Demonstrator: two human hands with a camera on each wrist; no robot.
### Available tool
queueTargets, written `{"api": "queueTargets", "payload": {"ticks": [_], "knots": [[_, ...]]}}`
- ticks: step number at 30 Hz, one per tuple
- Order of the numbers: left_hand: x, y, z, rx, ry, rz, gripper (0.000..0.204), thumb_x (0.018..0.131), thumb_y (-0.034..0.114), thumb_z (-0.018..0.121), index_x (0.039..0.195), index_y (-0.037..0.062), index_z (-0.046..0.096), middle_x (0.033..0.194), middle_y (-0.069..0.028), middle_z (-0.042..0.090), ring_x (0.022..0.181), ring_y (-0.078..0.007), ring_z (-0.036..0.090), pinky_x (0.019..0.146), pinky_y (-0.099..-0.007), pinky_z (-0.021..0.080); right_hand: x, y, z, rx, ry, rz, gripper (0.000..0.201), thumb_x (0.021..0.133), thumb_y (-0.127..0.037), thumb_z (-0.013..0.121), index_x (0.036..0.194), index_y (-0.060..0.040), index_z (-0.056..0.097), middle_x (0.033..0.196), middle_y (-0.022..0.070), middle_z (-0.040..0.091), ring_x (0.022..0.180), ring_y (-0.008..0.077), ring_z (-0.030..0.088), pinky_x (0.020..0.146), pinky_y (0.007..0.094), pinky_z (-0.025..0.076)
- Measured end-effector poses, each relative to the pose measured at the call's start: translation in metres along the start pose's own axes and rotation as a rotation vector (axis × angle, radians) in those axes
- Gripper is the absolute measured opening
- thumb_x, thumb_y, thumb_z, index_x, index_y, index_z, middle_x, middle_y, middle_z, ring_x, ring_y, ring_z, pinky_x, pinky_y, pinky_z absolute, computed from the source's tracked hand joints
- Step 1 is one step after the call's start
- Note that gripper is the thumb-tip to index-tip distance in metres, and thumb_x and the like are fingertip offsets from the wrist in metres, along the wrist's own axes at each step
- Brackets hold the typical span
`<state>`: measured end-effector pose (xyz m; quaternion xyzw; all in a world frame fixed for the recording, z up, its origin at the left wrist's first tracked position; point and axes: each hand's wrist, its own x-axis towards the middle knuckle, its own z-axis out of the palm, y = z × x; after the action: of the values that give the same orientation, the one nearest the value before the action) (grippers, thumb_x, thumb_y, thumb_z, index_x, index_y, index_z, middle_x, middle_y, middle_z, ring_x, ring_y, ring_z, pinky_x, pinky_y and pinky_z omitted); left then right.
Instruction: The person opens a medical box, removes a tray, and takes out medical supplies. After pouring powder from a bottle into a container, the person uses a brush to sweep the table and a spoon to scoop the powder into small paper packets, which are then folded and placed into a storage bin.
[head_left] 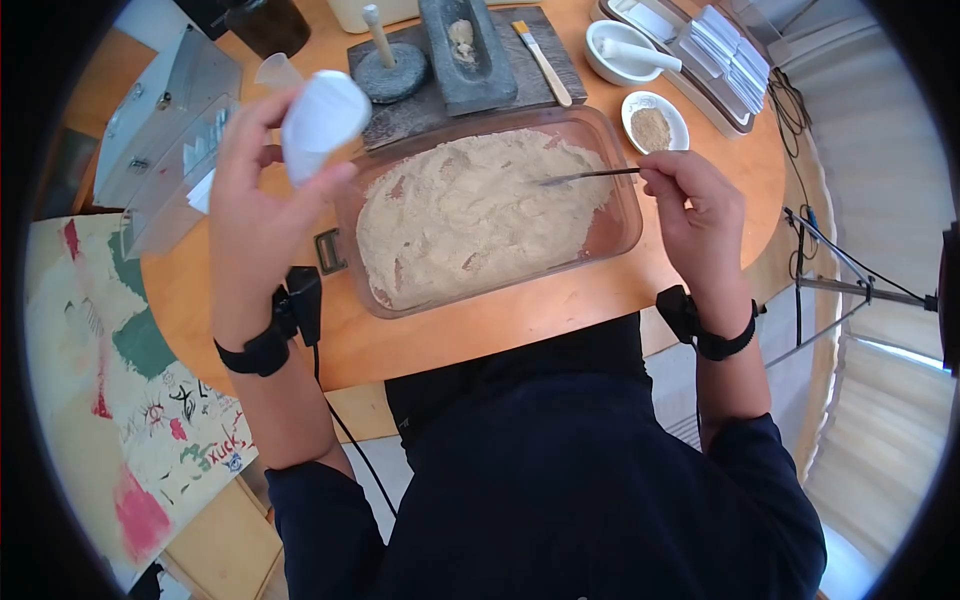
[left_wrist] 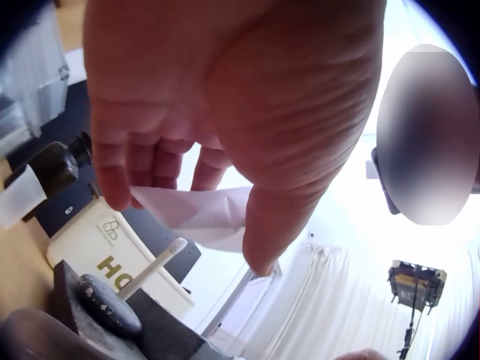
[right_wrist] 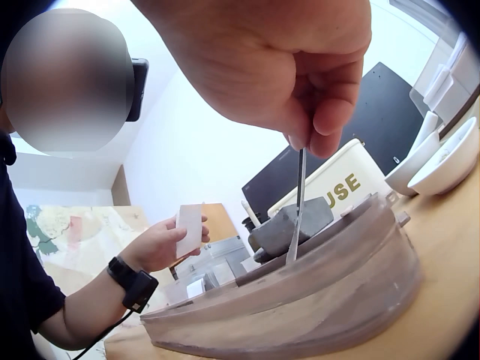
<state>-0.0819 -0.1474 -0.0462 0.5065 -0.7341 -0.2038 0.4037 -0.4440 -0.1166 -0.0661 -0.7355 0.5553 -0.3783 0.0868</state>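
Observation:
A clear tub (head_left: 625, 215) holds pale powder (head_left: 480, 215) spread unevenly, with bits of the bottom showing. My right hand (head_left: 695, 205) pinches the handle of a thin metal spatula (head_left: 590, 176) whose blade reaches over the powder. In the right wrist view the spatula (right_wrist: 297, 217) points down past the tub's rim (right_wrist: 300, 300). My left hand (head_left: 265, 215) holds a piece of white paper (head_left: 322, 118) above the tub's left end. The left wrist view shows the paper (left_wrist: 199, 214) bent between thumb and fingers.
Behind the tub are a round dark stone with a stick handle (head_left: 390, 73), a stone trough (head_left: 465, 60) and a brush (head_left: 542, 62). To the right stand a mortar (head_left: 612, 70), a small dish of brown powder (head_left: 655, 122) and a case of folded papers (head_left: 722, 55). A clear box (head_left: 165, 140) is at left.

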Motion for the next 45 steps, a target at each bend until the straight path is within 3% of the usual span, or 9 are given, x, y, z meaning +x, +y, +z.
{"api": "queueTargets", "payload": {"ticks": [2,5,12,17,23,27,29,36,45], "knots": [[-0.001,-0.022,-0.001,-0.226,0.076,-0.088,0.060,0.082,0.009,0.079,0.136,0.0035,0.054,0.129,-0.0060,0.058,0.121,-0.0151,0.054,0.100,-0.0321,0.046,0.002,-0.002,0.005,0.022,-0.036,-0.009,0.007,0.085,0.002,0.068,0.091,-0.0019,0.070,0.081,0.0122,0.069,0.071,0.0271,0.067,0.063,0.0336,0.053],[-0.005,-0.045,0.004,-0.431,0.164,-0.094,0.063,0.084,0.008,0.078,0.140,0.0008,0.049,0.131,-0.0070,0.057,0.121,-0.0172,0.054,0.102,-0.0330,0.044,0.003,-0.003,0.014,0.033,-0.072,0.033,0.007,0.085,0.002,0.068,0.091,-0.0018,0.070,0.080,0.0120,0.069,0.070,0.0269,0.067,0.063,0.0336,0.053],[-0.016,-0.050,0.010,-0.473,0.187,-0.100,0.064,0.084,0.008,0.078,0.140,0.0004,0.048,0.132,-0.0072,0.056,0.122,-0.0179,0.053,0.104,-0.0337,0.042,0.002,0.000,0.027,0.059,-0.143,0.083,0.009,0.086,0.003,0.067,0.094,-0.0008,0.070,0.081,0.0114,0.070,0.067,0.0221,0.066,0.063,0.0311,0.053],[-0.018,-0.049,0.016,-0.454,0.138,-0.084,0.065,0.082,0.009,0.080,0.139,0.0012,0.049,0.132,-0.0066,0.057,0.122,-0.0183,0.054,0.105,-0.0347,0.042,0.004,0.000,0.027,0.245,-0.253,0.402,0.008,0.091,0.000,0.065,0.097,0.0017,0.071,0.076,0.0034,0.068,0.067,0.0084,0.061,0.062,0.0245,0.051],[-0.016,-0.049,0.010,-0.231,0.053,0.031,0.065,0.075,0.013,0.084,0.133,0.0061,0.056,0.130,-0.0057,0.059,0.119,-0.0193,0.056,0.100,-0.0344,0.045,0.009,0.000,0.022,0.343,-0.287,0.553,0.010,0.094,-0.001,0.063,0.098,0.0028,0.070,0.076,0.0010,0.067,0.067,0.0070,0.060,0.063,0.0223,0.050],[-0.014,-0.046,0.008,-0.105,0.039,0.087,0.062,0.073,0.013,0.084,0.130,0.0078,0.059,0.129,-0.0057,0.060,0.115,-0.0199,0.058,0.094,-0.0336,0.047,0.004,0.002,0.022,0.324,-0.240,0.463,0.009,0.093,0.001,0.063,0.098,0.0027,0.070,0.076,0.0019,0.067,0.067,0.0079,0.062,0.064,0.0228,0.051],[-0.015,-0.047,0.010,-0.121,0.046,0.087,0.061,0.074,0.014,0.084,0.129,0.0075,0.059,0.128,-0.0058,0.060,0.115,-0.0198,0.058,0.093,-0.0335,0.047,-0.001,0.004,0.020,0.205,-0.194,0.215,0.008,0.092,0.002,0.063,0.097,0.0028,0.070,0.076,0.0026,0.068,0.069,0.0091,0.063,0.064,0.0232,0.051],[-0.015,-0.048,0.012,-0.132,0.044,0.082,0.058,0.076,0.014,0.082,0.128,0.0068,0.060,0.126,-0.0062,0.061,0.114,-0.0197,0.058,0.092,-0.0330,0.048,-0.012,0.003,0.006,0.209,-0.147,0.260,0.007,0.090,0.005,0.064,0.095,0.0027,0.070,0.082,0.0058,0.069,0.069,0.0107,0.064,0.064,0.0239,0.052],[-0.015,-0.049,0.015,-0.138,0.054,0.102,0.056,0.076,0.015,0.082,0.126,0.0071,0.061,0.125,-0.0051,0.062,0.113,-0.0195,0.058,0.090,-0.0319,0.047,-0.015,-0.016,-0.001,-0.003,-0.302,-0.047,0.014,0.085,0.005,0.068,0.097,-0.0012,0.072,0.080,0.0099,0.068,0.071,0.0211,0.066,0.065,0.0298,0.053]]}}
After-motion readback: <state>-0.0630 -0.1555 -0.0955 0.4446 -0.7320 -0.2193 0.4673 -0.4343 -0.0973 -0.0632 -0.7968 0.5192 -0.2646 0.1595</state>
